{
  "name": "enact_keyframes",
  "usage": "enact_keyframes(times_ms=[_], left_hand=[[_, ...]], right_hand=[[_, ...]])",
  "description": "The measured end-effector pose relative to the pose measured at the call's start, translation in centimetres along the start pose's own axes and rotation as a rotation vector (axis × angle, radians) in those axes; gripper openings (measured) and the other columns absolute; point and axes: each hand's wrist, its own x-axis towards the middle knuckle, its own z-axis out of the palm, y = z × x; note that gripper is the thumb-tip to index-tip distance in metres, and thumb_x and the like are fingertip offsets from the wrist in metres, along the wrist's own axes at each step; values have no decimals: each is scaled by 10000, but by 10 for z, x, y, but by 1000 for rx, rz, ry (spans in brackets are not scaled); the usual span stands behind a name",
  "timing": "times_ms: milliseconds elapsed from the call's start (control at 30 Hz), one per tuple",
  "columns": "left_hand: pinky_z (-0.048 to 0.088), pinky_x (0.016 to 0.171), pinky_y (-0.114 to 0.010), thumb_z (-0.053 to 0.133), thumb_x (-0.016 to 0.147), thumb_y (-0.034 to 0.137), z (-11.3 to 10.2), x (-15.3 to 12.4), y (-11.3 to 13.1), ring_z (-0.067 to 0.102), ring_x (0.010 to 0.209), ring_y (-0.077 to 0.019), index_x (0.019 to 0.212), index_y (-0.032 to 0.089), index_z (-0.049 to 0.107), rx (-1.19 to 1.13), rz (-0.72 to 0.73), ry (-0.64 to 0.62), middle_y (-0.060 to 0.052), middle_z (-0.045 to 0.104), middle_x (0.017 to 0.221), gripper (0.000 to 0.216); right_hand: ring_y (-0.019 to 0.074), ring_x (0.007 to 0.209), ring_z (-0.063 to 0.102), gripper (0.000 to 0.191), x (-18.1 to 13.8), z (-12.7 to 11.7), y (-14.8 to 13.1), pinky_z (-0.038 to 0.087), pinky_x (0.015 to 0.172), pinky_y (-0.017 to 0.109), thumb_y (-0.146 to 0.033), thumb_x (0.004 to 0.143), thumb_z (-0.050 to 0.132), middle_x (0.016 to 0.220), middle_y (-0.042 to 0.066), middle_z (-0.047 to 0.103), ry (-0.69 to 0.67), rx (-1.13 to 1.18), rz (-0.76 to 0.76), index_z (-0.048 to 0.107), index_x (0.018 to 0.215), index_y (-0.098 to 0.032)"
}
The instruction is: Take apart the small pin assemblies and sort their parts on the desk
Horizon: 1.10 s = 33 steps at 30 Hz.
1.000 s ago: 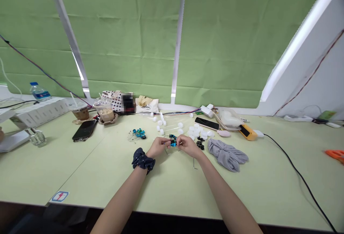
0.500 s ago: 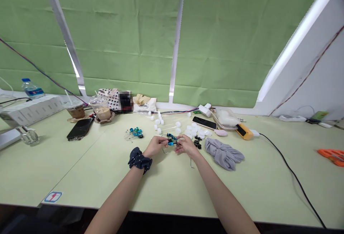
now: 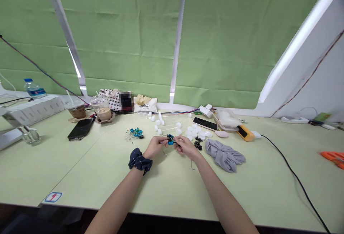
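My left hand (image 3: 156, 147) wears a dark dotted scrunchie at the wrist. Its fingers pinch a small blue-and-black part (image 3: 170, 142), too small to name by kind. From the other side my right hand (image 3: 186, 147) closes on the same part, thumb and fingertips together, partly hiding it. More blue pieces lie just behind the fingertips. A bent metal rod like a hex key (image 3: 192, 165) lies by my right wrist, and a second bent rod (image 3: 165, 152) is between the hands. Several small black parts (image 3: 198, 143) sit right of my right hand.
Blue parts with thin pins (image 3: 137, 133) lie left of the hands. White round caps (image 3: 194, 130) and clear tubes (image 3: 168, 128) are behind. A phone (image 3: 205, 123), grey cloth (image 3: 225, 156) and yellow device (image 3: 245, 133) lie right; drink cups (image 3: 103, 113) and a black phone (image 3: 81, 129) left.
My right hand's fingers have drawn in closer around the small part, and its hand has turned slightly. My left hand stays nearly in place. The view has shifted slightly.
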Motion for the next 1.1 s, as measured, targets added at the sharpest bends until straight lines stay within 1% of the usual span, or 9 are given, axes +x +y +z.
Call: enact_keyframes(times_ms=[100,233,367,467,567,667,733,900,1100], left_hand=[[394,586,-247,568,762,410,0,1,-1,540,599,-146,994,72,687,-5,7,-10,-73,660,657,427],[366,550,-242,557,760,444,0,1,-2,506,557,-132,986,83,691,18,-8,12,-59,651,640,446],[368,561,-248,535,778,452,1,1,0,515,575,-146,1020,77,673,48,11,29,-64,651,645,468],[384,609,-261,465,825,434,-6,-1,2,558,651,-179,1057,129,656,255,15,172,-62,664,698,428],[384,684,-279,399,868,371,-24,-2,3,584,809,-216,1133,182,602,596,-49,416,-81,674,880,384],[375,749,-308,345,886,302,-47,-4,-1,551,940,-248,1199,165,537,845,-131,618,-123,625,1040,392],[360,789,-335,345,875,267,-61,-5,-7,527,973,-267,1225,134,503,952,-214,704,-149,601,1058,406],[318,801,-428,376,842,269,-77,-6,-24,490,981,-315,1200,110,496,1053,-443,833,-177,577,1033,410],[294,783,-451,388,823,288,-79,-6,-33,464,974,-318,1178,146,502,1064,-511,822,-168,556,1028,399]], right_hand=[[38,384,317,434,2,-1,2,224,362,172,-578,684,592,545,-36,506,-7,-5,16,493,806,-173],[53,461,418,425,2,0,3,348,441,186,-454,623,707,614,-56,503,-33,35,-145,496,890,-199],[32,391,307,418,4,1,7,214,373,161,-547,661,624,559,-51,483,-42,54,22,485,803,-180],[27,388,269,393,7,-9,6,181,376,164,-509,639,649,530,-63,441,46,-10,11,510,759,-162],[66,441,368,254,8,-35,1,277,418,190,-391,692,614,556,-44,453,238,-193,-70,569,775,-155],[131,608,520,78,8,-67,-3,370,536,230,-213,721,545,673,21,570,565,-615,-101,605,748,-170],[166,750,570,119,7,-84,-3,390,630,247,-135,720,509,779,55,626,671,-845,-60,615,756,-172],[208,814,600,210,3,-100,4,380,618,255,-80,688,493,863,107,658,711,-1076,104,637,813,-168],[206,839,598,254,1,-99,9,368,595,238,-30,640,489,865,107,646,684,-1147,126,634,798,-166]])
